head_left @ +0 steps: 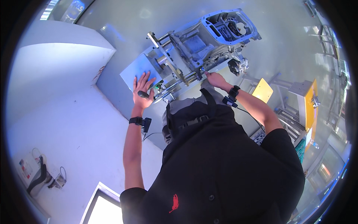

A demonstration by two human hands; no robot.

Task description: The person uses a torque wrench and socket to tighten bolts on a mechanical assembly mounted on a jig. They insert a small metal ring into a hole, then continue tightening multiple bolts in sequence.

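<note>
My left hand point(144, 86) lies with its fingers spread on the flat grey top of a box-shaped housing point(130, 71). Beside its palm and thumb sits a black handle knob point(143, 94); the fingers are not wrapped round it. To the right, a large metal gearbox casing point(194, 44) is held by a steel mounting frame point(164, 54), its open end facing up at the far right. My right hand point(216, 79) is closed at the casing's near edge, thumb and fingers together by a small fitting. What is between those fingers is too small to make out.
A white wall point(63, 100) and boxy column stand close on the left. A dark rounded part point(235, 66) sticks out from the casing's near right side. Farther right are a yellow panel point(263, 90) and a metal-framed bench with a yellow side point(310, 108). Thin cables trail from both wrists.
</note>
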